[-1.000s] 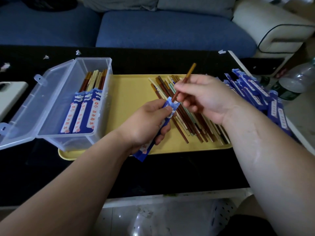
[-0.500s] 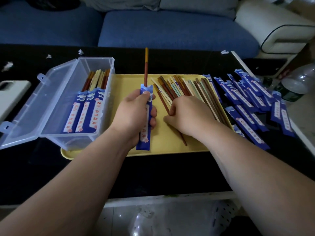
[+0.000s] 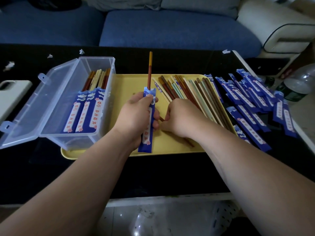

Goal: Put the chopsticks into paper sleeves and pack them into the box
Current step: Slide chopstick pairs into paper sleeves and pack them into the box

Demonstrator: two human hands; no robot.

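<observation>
My left hand [image 3: 136, 114] grips a blue paper sleeve [image 3: 147, 133] upright over the yellow tray [image 3: 126, 86]; one brown chopstick [image 3: 150, 70] sticks out of its top. My right hand [image 3: 180, 118] lies curled on the near ends of the loose chopsticks [image 3: 192, 92] on the tray, and its fingertips pinch a dark brown chopstick [image 3: 188, 142]. The clear plastic box [image 3: 56, 106] stands open at the left, holding three sleeved pairs [image 3: 87, 111]. Several empty blue sleeves [image 3: 252, 103] lie in a heap to the right of the tray.
The black table carries small paper scraps [image 3: 81, 51] at the back and a white object [image 3: 12, 92] at the far left. A plastic bottle [image 3: 300, 82] stands at the right edge. A blue sofa [image 3: 170, 26] runs behind the table.
A second ago my right hand was pushing a chopstick into the sleeve. It has since let go and dropped onto the loose chopsticks. My left hand has swung the sleeve upright.
</observation>
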